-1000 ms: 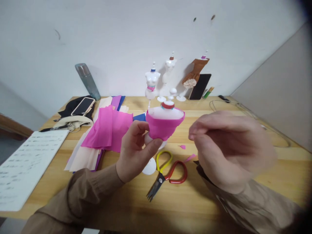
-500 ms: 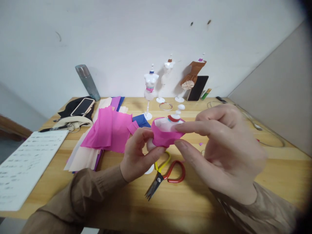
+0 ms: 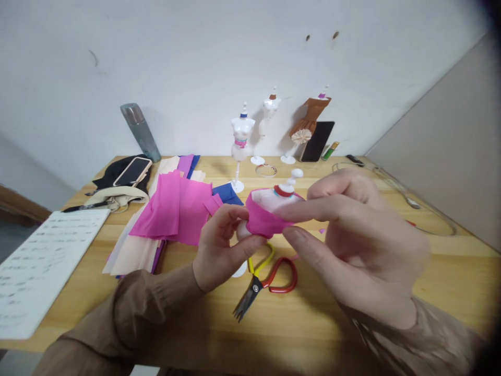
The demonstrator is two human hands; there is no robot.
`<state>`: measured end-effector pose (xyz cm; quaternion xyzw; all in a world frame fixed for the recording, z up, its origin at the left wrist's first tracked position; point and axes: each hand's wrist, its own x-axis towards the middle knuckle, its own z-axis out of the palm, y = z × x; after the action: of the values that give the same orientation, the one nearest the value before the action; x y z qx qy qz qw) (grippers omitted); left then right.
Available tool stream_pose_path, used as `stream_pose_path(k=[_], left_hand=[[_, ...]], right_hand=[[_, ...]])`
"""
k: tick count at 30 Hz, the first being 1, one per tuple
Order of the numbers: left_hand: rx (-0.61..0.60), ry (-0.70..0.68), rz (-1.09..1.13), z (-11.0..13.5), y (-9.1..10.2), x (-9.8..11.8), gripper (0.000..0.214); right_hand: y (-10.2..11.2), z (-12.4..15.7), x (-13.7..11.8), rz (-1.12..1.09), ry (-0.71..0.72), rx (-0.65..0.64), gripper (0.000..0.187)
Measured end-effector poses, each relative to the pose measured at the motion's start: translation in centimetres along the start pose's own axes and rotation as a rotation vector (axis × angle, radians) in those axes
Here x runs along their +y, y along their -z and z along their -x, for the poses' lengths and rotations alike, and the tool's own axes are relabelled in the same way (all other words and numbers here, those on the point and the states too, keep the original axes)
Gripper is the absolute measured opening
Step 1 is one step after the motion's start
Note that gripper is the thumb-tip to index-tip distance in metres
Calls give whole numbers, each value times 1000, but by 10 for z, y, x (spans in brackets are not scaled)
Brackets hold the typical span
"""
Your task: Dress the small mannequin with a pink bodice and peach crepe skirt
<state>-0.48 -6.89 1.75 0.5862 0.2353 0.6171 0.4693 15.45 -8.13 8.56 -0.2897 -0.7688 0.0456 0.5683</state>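
Note:
My left hand (image 3: 219, 249) is closed round the lower body of a small white mannequin (image 3: 266, 198), which leans away to the right. A red band circles its neck. Bright pink fabric (image 3: 266, 221) wraps its torso, its top edge standing slightly off the chest. My right hand (image 3: 368, 245) pinches that edge, with the index finger along the inside and the thumb below on the outside. Under the mannequin lie scissors (image 3: 256, 288) with one yellow and one red handle, blades toward me. A white round base (image 3: 239, 269) shows partly behind my left hand.
Pink sheets (image 3: 191, 209) lie on a pile of coloured pieces at left, beside a written page (image 3: 47, 261) and a phone (image 3: 133, 172). A flask (image 3: 141, 133) stands behind. Small mannequins (image 3: 241, 130) line the wall, one in a brown dress (image 3: 315, 112). A cable (image 3: 430, 224) runs along the right.
The mannequin's neck and top have shifted a little to the right. My right index finger has slid lower against the chest, inside the pink edge. My left hand keeps its hold.

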Motion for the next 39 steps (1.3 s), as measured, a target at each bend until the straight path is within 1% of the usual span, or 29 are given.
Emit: stream_pose_path(k=[1,3,4,5,6,8,9,10,11,13,16,19,22,23,25,27,29,31,34,37,39], left_hand=[[16,16,30,-1,0,1,26],[53,46,79,-4,0,2,27],[73,56,101,-5,1,1,26],[91,61,124,-7,2,0,26],[107,63,149,-8,4,-1,25],[146,65,193,-10,6,-5,25],[163,70,209,-11,7,-7,25],[177,78,219,-11,8,-8,26],[189,85,225,-11,9,-9,28],[203,92,216,-11,9,-9,29],[211,96,181,-11,7,-6,29],[215,98,172,-10,5,-3,28],[212,96,187,-10,5,-2,28],[208,95,195,-10,5,-2,28],[197,101,209,-9,5,-3,27],[186,118,219,-9,5,-4,26],[184,136,221,-9,5,-4,24],[193,142,220,-9,6,-5,23],[203,146,213,-9,6,-4,23],[201,153,236,-8,3,-4,24],[224,140,253,-9,0,-5,26]], right_hand=[[0,0,1,-26,-9,46,20],[1,-1,6,-103,-61,208,17],[1,-1,11,-150,-122,267,13],[1,-1,15,-198,-204,284,8],[0,0,20,-242,-299,238,4],[-3,1,30,-297,-464,6,6],[-7,2,33,-316,-516,-109,7],[-11,3,35,-333,-550,-178,8],[-16,5,35,-352,-570,-213,10],[-27,10,33,-377,-589,-196,11],[-39,18,28,-369,-577,-80,9],[-44,23,25,-348,-535,12,7],[-44,25,28,-380,-522,42,11],[-43,24,30,-430,-554,38,11],[-44,22,34,-598,-675,-3,13],[-45,21,38,-784,-813,-65,20],[-46,19,40,-902,-895,-107,24],[-46,19,41,-933,-916,-122,25],[-44,18,40,-916,-908,-111,23],[-43,17,41,-953,-937,-136,24],[-43,17,41,-963,-946,-143,24]])
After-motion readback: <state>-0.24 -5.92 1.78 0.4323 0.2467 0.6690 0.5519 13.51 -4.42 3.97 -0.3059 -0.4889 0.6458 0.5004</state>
